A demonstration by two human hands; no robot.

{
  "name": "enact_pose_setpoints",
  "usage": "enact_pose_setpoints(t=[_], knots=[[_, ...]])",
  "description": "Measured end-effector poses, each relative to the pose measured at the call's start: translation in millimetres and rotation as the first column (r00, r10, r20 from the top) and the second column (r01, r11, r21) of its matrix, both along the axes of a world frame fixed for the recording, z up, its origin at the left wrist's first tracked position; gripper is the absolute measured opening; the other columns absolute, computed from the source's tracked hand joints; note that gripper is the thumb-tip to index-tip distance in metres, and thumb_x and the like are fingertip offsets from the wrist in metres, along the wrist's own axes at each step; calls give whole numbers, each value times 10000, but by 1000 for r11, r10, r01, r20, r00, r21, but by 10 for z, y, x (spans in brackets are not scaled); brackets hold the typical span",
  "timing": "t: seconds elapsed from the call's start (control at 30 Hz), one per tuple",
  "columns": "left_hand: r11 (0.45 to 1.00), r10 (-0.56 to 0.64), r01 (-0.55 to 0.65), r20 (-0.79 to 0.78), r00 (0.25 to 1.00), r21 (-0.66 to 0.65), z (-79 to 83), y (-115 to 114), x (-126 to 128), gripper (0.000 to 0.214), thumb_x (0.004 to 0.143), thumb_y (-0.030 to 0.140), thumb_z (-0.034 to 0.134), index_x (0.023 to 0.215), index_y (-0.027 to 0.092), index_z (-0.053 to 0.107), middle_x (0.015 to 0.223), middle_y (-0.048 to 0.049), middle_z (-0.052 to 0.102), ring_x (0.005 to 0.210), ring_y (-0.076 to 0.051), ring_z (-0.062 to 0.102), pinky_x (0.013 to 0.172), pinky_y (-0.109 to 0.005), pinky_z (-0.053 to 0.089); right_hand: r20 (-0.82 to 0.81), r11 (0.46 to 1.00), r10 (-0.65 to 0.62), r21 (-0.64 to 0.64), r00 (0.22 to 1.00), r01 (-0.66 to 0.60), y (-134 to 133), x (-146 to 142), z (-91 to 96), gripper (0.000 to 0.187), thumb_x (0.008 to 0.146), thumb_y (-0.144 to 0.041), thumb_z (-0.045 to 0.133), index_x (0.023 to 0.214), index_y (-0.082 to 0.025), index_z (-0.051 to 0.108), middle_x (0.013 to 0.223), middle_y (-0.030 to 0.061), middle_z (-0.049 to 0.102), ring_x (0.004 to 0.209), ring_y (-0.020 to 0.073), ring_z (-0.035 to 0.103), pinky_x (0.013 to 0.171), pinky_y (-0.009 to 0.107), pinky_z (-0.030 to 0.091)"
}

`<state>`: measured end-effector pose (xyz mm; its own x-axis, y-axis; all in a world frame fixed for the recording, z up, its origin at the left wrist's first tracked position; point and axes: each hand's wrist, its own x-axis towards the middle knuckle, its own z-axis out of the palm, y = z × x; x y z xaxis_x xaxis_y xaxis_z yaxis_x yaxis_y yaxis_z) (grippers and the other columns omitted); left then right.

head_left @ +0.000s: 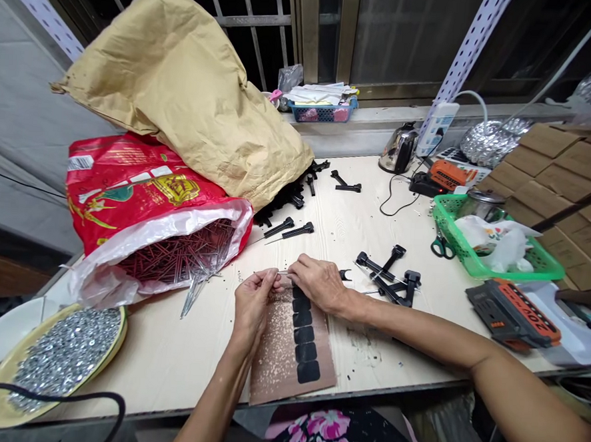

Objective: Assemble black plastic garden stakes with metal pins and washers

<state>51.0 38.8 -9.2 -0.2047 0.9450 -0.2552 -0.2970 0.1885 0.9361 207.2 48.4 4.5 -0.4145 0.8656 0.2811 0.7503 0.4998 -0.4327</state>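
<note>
My left hand (254,300) is closed, thumb and fingertips pinching the end of a thin metal pin (283,272). My right hand (318,282) is closed around a black plastic piece; its forked end (345,275) sticks out on the right, and the rest is hidden by the fingers. Below both hands lies a brown sheet (275,363) with a column of black rounded-square pads (304,335). Right of my right hand is a loose pile of black plastic pieces with pins (387,276). Two more such pieces (297,231) lie beyond my hands.
At left, a red bag (142,178) spills long metal pins (184,247) beneath a large paper sack (183,87). A yellow bowl (118,343) holds small metal parts. To the right are a green basket (537,274), scissors (443,247), a battery pack (515,314) and a kettle (399,148).
</note>
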Motion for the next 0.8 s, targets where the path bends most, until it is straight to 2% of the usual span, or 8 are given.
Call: enact_pose_setpoints(t=[0.1,0.27,0.4,0.5,0.57,0.63,0.73,0.8], knots=[[1000,-15,16,9,1000,-18,32,3,7,407,510,358,836,776,92,682,648,-2,645,523,-78,545,559,-219,457,133,993,-9,121,991,-7,-22,3,9,289,971,-325,405,878,-171,631,876,45,612,750,126,559,592,242,326],[998,-40,42,42,998,-55,58,12,4,442,463,343,858,776,79,691,645,-11,646,522,-66,530,530,-201,458,82,989,-20,145,996,8,-15,16,-32,226,958,-328,450,914,-195,627,877,19,607,770,118,544,608,249,323],[997,-13,19,78,997,-72,52,27,30,435,451,318,866,760,71,687,630,-13,639,503,-54,515,499,-179,442,204,954,-30,297,979,-32,-28,15,-44,247,968,-265,422,839,-186,616,844,35,607,778,151,497,631,298,290],[995,0,11,117,993,-97,51,28,48,412,441,284,873,736,71,680,620,-18,633,492,-52,504,488,-178,434,235,938,14,335,972,-94,-31,10,-49,285,982,-223,371,828,-181,607,810,47,603,762,160,476,623,313,268],[997,1,7,92,996,-81,47,17,48,393,463,295,865,732,78,676,617,-13,628,490,-54,499,492,-185,433,220,944,38,311,975,-107,-22,9,-54,308,988,-215,346,827,-173,606,809,55,606,764,158,482,623,312,267],[1000,4,-4,-1,1000,-24,36,-1,36,374,517,330,840,753,90,678,631,-5,633,501,-61,508,510,-194,435,153,971,40,227,987,-74,-5,14,-57,292,987,-252,361,849,-165,604,836,56,614,767,149,503,622,296,279],[999,-11,15,-130,992,30,21,-24,-2,342,581,366,801,770,107,680,649,5,640,512,-69,524,526,-200,430,-30,999,37,-30,999,-38,21,40,-50,260,972,-345,411,898,-180,598,862,23,630,744,123,537,599,252,294],[998,-56,55,-105,993,-14,29,-32,-28,353,562,365,810,766,106,683,650,4,640,503,-67,525,516,-196,427,-115,987,38,-152,993,-55,25,61,-34,237,960,-367,436,913,-201,598,877,-2,637,751,114,555,591,232,295]])
